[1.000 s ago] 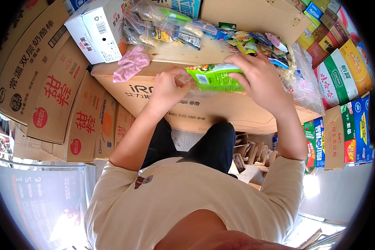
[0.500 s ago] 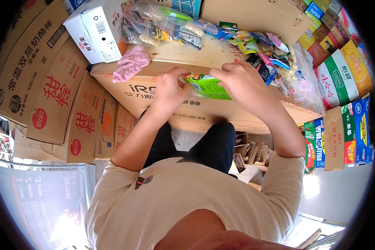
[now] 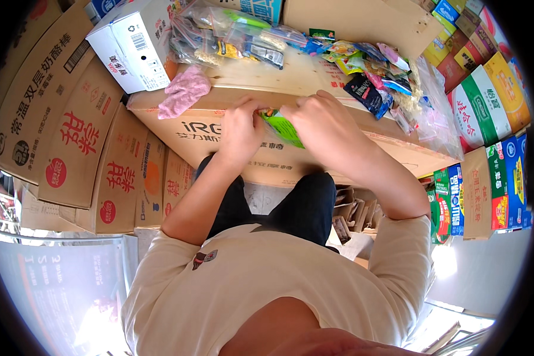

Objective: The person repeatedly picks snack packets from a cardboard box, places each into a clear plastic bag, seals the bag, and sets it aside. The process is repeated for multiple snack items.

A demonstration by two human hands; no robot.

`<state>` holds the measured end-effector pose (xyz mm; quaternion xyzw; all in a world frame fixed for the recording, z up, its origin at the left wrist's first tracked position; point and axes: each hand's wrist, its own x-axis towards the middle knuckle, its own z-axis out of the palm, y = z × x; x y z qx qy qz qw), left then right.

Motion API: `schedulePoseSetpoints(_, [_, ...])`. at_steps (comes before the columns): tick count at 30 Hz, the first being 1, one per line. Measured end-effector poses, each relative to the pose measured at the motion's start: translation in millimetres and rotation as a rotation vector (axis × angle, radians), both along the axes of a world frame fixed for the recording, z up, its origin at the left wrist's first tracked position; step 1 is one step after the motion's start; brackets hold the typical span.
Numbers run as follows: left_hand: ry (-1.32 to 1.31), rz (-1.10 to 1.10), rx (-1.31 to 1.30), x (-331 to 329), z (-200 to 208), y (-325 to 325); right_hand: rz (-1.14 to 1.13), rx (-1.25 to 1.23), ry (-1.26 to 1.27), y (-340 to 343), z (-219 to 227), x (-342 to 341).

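A bright green snack packet (image 3: 285,129) hangs tilted between my two hands, over the near edge of the cardboard-box work surface (image 3: 249,77). My left hand (image 3: 243,127) is closed, its thumb and fingers pinching the packet's left top corner. My right hand (image 3: 323,121) is closed on the packet's upper right side and covers much of it. Just right of my right hand lies a dark packet (image 3: 365,95), beside a heap of small colourful packets (image 3: 391,74).
At the back left lie filled clear zip bags (image 3: 243,35). A pink cloth (image 3: 184,91) rests at the left edge by a white carton (image 3: 133,44). Large brown cartons (image 3: 71,118) stand stacked on the left. Bright packaged boxes (image 3: 486,107) are piled on the right.
My right hand has come left and turned over the green packet, which now shows less and tilts more steeply. My left hand has shifted only slightly.
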<state>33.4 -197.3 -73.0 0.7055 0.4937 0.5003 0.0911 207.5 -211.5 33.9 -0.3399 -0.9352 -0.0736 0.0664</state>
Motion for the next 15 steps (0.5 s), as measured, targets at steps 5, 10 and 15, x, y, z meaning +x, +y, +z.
schedulePoseSetpoints(5, [-0.021, 0.014, 0.008, 3.0, 3.7, -3.8, -0.029, -0.03, -0.08, -2.6, 1.8, -9.6])
schedulePoseSetpoints(10, [-0.056, 0.031, 0.0, 8.0, 4.2, -7.3, 0.039, 0.13, 0.03, 4.4, -12.9, -15.4])
schedulePoseSetpoints(15, [-0.068, 0.023, -0.013, 10.3, 0.7, -9.1, 0.037, 0.127, 0.046, 10.1, -21.4, -21.4])
